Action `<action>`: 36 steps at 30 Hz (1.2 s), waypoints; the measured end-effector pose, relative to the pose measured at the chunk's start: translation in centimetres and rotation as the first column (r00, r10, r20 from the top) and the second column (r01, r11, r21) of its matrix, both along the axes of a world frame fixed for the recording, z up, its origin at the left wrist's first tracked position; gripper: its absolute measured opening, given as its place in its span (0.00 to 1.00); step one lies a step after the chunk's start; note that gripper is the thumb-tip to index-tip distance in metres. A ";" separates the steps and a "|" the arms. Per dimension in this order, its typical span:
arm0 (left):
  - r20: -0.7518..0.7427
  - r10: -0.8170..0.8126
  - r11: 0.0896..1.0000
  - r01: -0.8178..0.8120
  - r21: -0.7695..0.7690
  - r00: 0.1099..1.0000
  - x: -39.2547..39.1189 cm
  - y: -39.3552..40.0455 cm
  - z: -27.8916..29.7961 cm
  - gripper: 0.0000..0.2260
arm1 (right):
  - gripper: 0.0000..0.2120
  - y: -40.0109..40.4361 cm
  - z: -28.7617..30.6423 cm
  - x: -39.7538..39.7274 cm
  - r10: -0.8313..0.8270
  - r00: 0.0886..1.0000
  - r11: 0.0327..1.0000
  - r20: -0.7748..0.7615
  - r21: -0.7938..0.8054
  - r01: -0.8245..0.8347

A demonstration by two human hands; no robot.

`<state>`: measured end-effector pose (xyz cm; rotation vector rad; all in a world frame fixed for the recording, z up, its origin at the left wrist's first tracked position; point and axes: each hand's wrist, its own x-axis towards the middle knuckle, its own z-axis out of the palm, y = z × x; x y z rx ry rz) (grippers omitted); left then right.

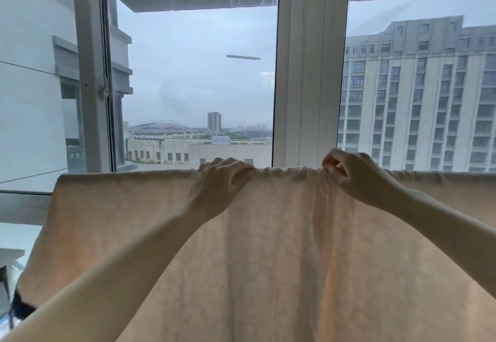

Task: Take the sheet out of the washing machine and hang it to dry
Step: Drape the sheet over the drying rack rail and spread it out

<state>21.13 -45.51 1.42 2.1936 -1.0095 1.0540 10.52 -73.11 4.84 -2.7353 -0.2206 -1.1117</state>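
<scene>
We see the sheet (268,247) already draped over some horizontal support in front of the window (193,73), its folded top edge running left to right across the view, just below the level of the sill line. Its long axis lies along that edge, and the cloth falls straight down from it toward the bottom of the frame. The fabric is pale peach with a faint pattern (daylight glows through it).

Our left hand (220,178) rests on the top edge with its fingers curled over the fold, gripping the cloth there. Our right hand (351,172) is a little apart to the right, thumb and fingertips pinching a bunched bit of the same edge. Between the two hands the edge is gathered into small wrinkles, and vertical creases run down from it; to the left it lies smoother.

What carries the sheet we cannot see, since the cloth covers it entirely. The sheet's right part runs out of the frame, and its lower hem is cut off at the bottom. A dark object (21,306) at the lower left, beside the sheet's corner, is too blurred to identify. Beyond the glass stands a tall building (424,95).
</scene>
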 end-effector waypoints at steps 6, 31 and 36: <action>0.039 0.015 0.998 -0.012 -0.057 0.999 -0.6 -3.1 -0.1 0.12 | 0.08 -2.5 -0.7 -1.2 -0.077 0.997 0.994 0.027 -0.076 0.079; -0.222 0.389 0.828 -0.445 -0.341 0.894 -6.3 -12.9 0.6 0.07 | 0.08 -20.9 0.0 -6.4 0.064 0.990 0.998 0.126 0.005 -0.065; -0.219 0.235 0.935 -0.281 -0.215 0.947 -8.9 -16.8 0.3 0.09 | 0.06 -21.6 0.0 -6.9 0.186 0.979 0.983 0.078 -0.022 -0.185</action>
